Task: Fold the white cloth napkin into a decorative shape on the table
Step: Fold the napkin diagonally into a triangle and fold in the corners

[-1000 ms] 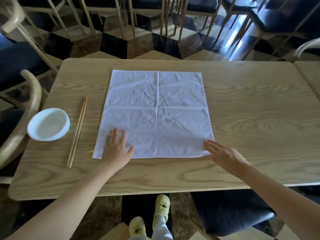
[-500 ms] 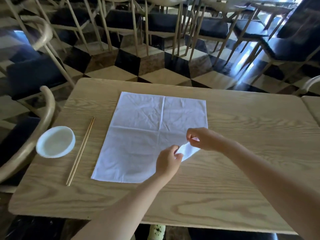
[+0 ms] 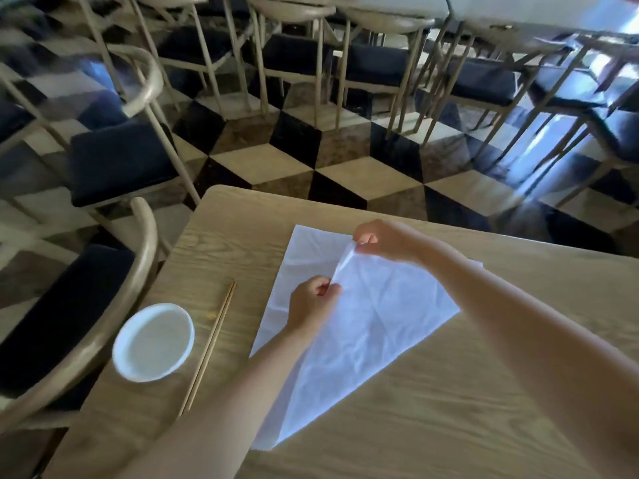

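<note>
**Corner in the air, and plenty of ways to lose it**

My right hand [image 3: 383,240] pinches the lifted corner of the napkin [image 3: 366,326] between thumb and fingertips, up at about twelve o'clock over the cloth. My left hand [image 3: 311,300] pinches the raised edge lower down, toward nine o'clock, fingers curled tight on the fabric. The rest of the napkin lies flat on the table [image 3: 449,409], one point reaching toward six o'clock near my edge.

I think the risk is a crooked diagonal: if one hand pulls harder, the bottom layer will drag and the corners won't meet. The cloth is already wrinkled, so a trapped crease could spoil the fold line. Nothing pins the lower layer. The chopsticks [image 3: 211,344] and the bowl [image 3: 154,342] sit at nine o'clock, well apart, but a sweeping left elbow could knock them.
</note>
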Available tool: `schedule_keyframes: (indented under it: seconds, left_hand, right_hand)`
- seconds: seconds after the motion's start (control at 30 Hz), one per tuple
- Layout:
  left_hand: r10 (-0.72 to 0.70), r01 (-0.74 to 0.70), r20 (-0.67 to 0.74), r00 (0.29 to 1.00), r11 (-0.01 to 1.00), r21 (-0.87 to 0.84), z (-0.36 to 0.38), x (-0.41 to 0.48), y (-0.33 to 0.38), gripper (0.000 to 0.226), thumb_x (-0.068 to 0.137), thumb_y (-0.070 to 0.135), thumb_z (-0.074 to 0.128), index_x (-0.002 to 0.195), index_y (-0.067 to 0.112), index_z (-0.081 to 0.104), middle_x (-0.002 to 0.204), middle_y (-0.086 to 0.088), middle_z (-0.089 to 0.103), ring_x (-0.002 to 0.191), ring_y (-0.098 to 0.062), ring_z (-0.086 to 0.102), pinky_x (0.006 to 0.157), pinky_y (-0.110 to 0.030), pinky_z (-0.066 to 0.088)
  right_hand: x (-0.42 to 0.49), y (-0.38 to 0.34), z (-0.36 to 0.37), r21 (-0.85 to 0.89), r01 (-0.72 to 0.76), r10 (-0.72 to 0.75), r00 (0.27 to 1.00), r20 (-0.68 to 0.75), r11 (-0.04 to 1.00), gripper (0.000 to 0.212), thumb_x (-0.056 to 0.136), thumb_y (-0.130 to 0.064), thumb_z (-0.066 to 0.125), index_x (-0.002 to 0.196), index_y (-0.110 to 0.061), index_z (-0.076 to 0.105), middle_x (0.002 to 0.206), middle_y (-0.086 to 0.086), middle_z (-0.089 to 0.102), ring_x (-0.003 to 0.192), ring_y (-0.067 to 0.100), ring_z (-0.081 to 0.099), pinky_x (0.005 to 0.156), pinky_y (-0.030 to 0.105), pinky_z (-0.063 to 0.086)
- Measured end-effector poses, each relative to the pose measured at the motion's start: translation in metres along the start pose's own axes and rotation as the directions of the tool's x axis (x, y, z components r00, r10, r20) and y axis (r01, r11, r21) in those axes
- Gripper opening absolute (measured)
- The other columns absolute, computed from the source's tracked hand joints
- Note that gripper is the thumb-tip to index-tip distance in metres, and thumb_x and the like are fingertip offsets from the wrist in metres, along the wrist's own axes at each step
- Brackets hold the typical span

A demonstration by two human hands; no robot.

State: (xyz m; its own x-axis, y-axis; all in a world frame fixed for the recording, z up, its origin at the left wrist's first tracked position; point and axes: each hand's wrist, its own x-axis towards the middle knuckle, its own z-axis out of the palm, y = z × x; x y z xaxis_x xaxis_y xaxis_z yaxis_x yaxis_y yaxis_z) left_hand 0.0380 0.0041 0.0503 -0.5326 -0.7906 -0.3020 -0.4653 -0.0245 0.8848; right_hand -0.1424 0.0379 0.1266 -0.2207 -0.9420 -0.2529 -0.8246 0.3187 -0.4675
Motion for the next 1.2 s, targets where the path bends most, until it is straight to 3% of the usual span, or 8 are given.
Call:
schedule_keyframes:
  seconds: [0.1, 0.17, 0.33, 0.47, 0.63, 0.8, 0.93, 1.2]
  left_hand:
    - [-0.010, 0.008, -0.028, 1.000, 0.999, -0.045, -0.015, 0.036, -0.005, 0.018, 0.064, 0.038, 0.058, 0.056, 0.022, 0.058, 0.051, 0.010, 0.056, 0.056, -0.013, 0.051, 0.053, -0.026, 0.038]
    - [-0.017, 0.016, -0.036, 0.999, 0.999, -0.037, -0.024, 0.055, -0.010, 0.011, 0.068, 0.030, 0.061, 0.060, 0.021, 0.061, 0.053, 0.009, 0.057, 0.058, -0.012, 0.051, 0.055, -0.025, 0.038]
    - [-0.038, 0.043, -0.104, 0.994, 0.998, 0.042, -0.040, 0.094, -0.024, 0.005, 0.079, 0.009, 0.062, 0.078, 0.012, 0.067, 0.065, 0.005, 0.061, 0.060, -0.004, 0.055, 0.055, -0.012, 0.037]
    - [-0.015, 0.041, -0.179, 0.984, 0.989, 0.145, -0.042, 0.115, -0.036, 0.015, 0.080, 0.007, 0.062, 0.092, 0.008, 0.070, 0.085, -0.007, 0.072, 0.081, -0.021, 0.064, 0.073, -0.029, 0.046]
    - [0.001, 0.040, -0.220, 0.976, 0.983, 0.180, -0.039, 0.122, -0.041, 0.015, 0.078, 0.011, 0.067, 0.093, 0.009, 0.070, 0.086, -0.006, 0.073, 0.081, -0.021, 0.066, 0.075, -0.031, 0.050]
    - [-0.018, 0.066, -0.249, 0.968, 0.980, 0.187, -0.037, 0.123, -0.042, 0.019, 0.078, 0.011, 0.064, 0.096, 0.010, 0.069, 0.083, -0.005, 0.072, 0.080, -0.022, 0.065, 0.073, -0.030, 0.049]
    - [0.064, 0.022, -0.273, 0.960, 0.953, 0.303, -0.033, 0.120, -0.046, 0.017, 0.082, 0.012, 0.061, 0.098, 0.015, 0.066, 0.083, 0.000, 0.068, 0.078, -0.020, 0.062, 0.071, -0.033, 0.048]
    - [0.234, -0.094, -0.265, 0.935, 0.887, 0.452, -0.032, 0.117, -0.057, 0.023, 0.083, 0.005, 0.061, 0.105, 0.012, 0.061, 0.096, -0.006, 0.061, 0.085, -0.026, 0.058, 0.072, -0.034, 0.043]
  right_hand:
    - [0.046, -0.003, 0.006, 0.028, -0.016, 0.016, 1.000, 0.009, 0.999, 0.017, 0.088, -0.020, 0.058, 0.096, -0.007, 0.067, 0.090, 0.001, 0.064, 0.084, 0.023, 0.060, 0.074, 0.033, 0.048]
    - [0.072, -0.004, 0.013, 0.080, -0.040, 0.039, 0.999, 0.014, 0.996, 0.017, 0.087, -0.022, 0.059, 0.093, -0.008, 0.067, 0.083, -0.004, 0.060, 0.082, 0.024, 0.060, 0.072, 0.036, 0.051]
    - [0.124, -0.004, 0.043, 0.176, -0.077, 0.080, 0.997, -0.008, 0.981, 0.009, 0.086, -0.019, 0.062, 0.090, -0.011, 0.064, 0.086, -0.002, 0.059, 0.081, 0.017, 0.057, 0.055, 0.018, 0.042]
    - [0.150, 0.005, 0.070, 0.255, -0.120, 0.133, 0.990, -0.036, 0.959, 0.010, 0.085, -0.020, 0.065, 0.086, -0.011, 0.068, 0.085, 0.002, 0.064, 0.081, 0.024, 0.062, 0.064, 0.034, 0.052]
    - [0.164, 0.012, 0.096, 0.259, -0.100, 0.141, 0.980, -0.144, 0.961, 0.012, 0.086, -0.018, 0.062, 0.088, -0.010, 0.071, 0.087, 0.002, 0.068, 0.077, 0.014, 0.056, 0.070, 0.034, 0.050]
    - [0.176, 0.019, 0.114, 0.255, -0.051, 0.134, 0.937, -0.321, 0.966, 0.009, 0.082, -0.018, 0.066, 0.080, -0.011, 0.071, 0.078, -0.001, 0.066, 0.078, 0.019, 0.056, 0.070, 0.034, 0.046]
    - [0.177, 0.021, 0.128, 0.277, -0.041, 0.160, 0.892, -0.424, 0.960, 0.005, 0.079, -0.018, 0.066, 0.076, -0.014, 0.066, 0.076, -0.009, 0.059, 0.085, 0.021, 0.054, 0.077, 0.038, 0.044]
    - [0.177, 0.020, 0.152, 0.165, -0.016, 0.110, 0.807, -0.580, 0.986, 0.010, 0.085, -0.019, 0.060, 0.081, -0.010, 0.064, 0.086, 0.003, 0.061, 0.087, 0.023, 0.050, 0.079, 0.030, 0.030]
